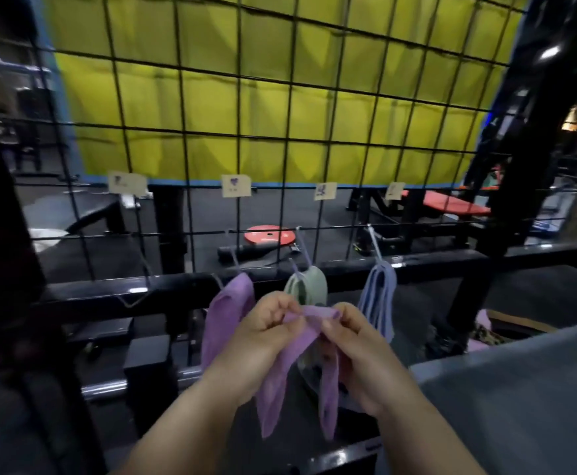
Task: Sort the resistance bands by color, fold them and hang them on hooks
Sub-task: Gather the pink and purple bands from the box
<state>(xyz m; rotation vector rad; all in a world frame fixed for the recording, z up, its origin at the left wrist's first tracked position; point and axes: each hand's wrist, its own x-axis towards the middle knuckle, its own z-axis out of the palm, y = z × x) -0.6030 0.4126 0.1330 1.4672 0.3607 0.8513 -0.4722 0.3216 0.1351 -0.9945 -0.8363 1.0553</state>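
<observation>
I hold a purple resistance band (281, 378) in front of me, its two ends hanging down. My left hand (263, 341) pinches its top on the left and my right hand (355, 347) pinches it on the right. Behind my hands, a black wire grid (280, 132) carries hooks. Purple bands (225, 313) hang on one hook, green bands (309, 286) on the one beside it, and blue-grey bands (379, 296) further right. An empty hook (139, 269) sticks out at the left. Small paper labels (235, 185) are clipped to the grid above the hooks.
A grey surface (520, 406) lies at my lower right. A black metal frame bar (126, 289) runs under the grid. Beyond the grid are a red weight plate (269, 234), a red bench (451, 204) and a yellow padded wall (246, 97).
</observation>
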